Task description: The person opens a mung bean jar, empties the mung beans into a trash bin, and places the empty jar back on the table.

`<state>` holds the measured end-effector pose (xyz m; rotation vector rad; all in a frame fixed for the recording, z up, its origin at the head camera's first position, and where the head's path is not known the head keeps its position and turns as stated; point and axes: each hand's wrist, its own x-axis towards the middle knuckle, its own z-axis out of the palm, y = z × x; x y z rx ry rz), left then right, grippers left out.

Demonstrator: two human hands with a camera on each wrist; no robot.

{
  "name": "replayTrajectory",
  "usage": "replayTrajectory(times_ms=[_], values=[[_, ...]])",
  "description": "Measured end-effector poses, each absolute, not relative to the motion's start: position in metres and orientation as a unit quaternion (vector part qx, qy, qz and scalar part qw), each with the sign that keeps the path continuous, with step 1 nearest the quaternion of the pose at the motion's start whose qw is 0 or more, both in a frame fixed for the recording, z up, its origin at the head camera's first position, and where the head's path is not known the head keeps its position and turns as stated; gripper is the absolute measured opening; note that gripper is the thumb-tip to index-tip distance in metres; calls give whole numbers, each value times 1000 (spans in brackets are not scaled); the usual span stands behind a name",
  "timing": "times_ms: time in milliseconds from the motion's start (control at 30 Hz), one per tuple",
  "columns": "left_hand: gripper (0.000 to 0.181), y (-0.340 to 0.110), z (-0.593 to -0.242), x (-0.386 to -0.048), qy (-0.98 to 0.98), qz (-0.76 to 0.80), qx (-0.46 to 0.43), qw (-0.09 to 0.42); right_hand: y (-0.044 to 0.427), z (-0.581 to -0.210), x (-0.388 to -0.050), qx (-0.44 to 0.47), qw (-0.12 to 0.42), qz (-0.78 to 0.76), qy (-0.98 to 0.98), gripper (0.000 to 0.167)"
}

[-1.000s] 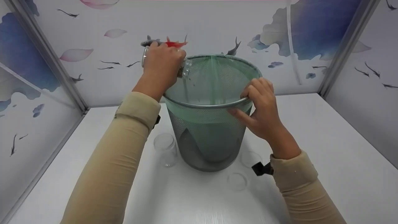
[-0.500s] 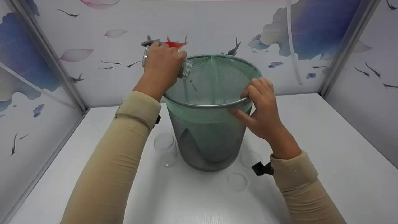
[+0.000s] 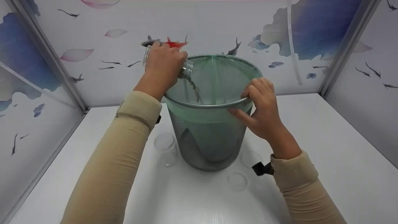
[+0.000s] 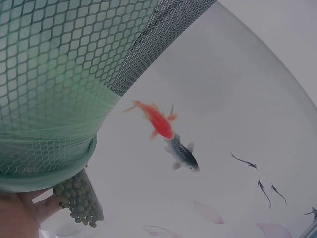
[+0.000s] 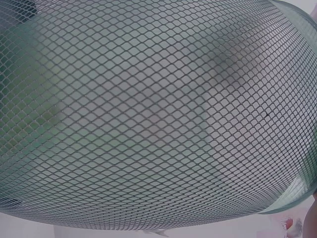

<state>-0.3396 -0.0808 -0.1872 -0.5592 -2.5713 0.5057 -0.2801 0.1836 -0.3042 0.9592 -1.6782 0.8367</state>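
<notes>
In the head view my left hand [image 3: 163,67] grips a tipped clear glass jar [image 3: 187,69] over the left rim of a mesh wastebasket [image 3: 214,140]. A thin stream of small beans [image 3: 195,88] falls from its mouth into the basket. The left wrist view shows them as green mung beans [image 4: 79,199] inside the jar, beside the rim. A green bag [image 3: 210,115] lines the basket and folds over its rim. My right hand [image 3: 264,107] holds the basket's right front rim, fingers over the top and thumb outside. Mesh fills most of the right wrist view.
A second clear jar [image 3: 165,150] stands on the white table [image 3: 192,202] just left of the basket. Two round clear lids, one at the front [image 3: 237,181] and one farther right [image 3: 251,159], lie near its base. Printed panels [image 3: 205,25] enclose the back and sides.
The falling beans have gone from a few specks to a thicker stream. The jar's mouth has dipped slightly. My right hand and the basket stay where they were.
</notes>
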Motion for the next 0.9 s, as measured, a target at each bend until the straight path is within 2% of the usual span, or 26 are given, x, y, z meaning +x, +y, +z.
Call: replayTrajectory(times_ms=[900], values=[[41, -78, -184, -341, -928, 231, -210, 204, 184, -305, -279, 389, 491, 343, -699, 56]])
